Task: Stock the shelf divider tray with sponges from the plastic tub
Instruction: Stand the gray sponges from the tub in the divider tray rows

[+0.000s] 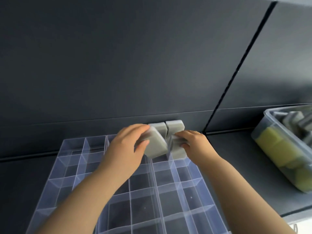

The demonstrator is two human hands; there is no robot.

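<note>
Head view, single frame. Clear plastic divider tray [85, 146] lies on the dark shelf [236, 157], its far edge against the dark back panel [118, 65].

- Two grey rectangular sponges [157, 128] stand on edge in the far row, upper centre of the frame, side by side and touching. Judgement: on edge so that several fit one narrow cell.
- Left hand [125, 149] grips a third grey sponge [156, 146], thumb below and fingers over the top. It is tilted and just in front of the standing pair, likely being angled down into the next cell.
- Right hand [194, 142] pinches a fourth grey sponge [177, 149] upright beside it. Whether this one is seated, I cannot tell.
- Translucent plastic tub [266, 114] sits at right of frame, well apart, and holds yellow-green sponges [273, 144] and more grey ones.
- Most tray cells are unfilled, so the task is at an early stage.
</note>
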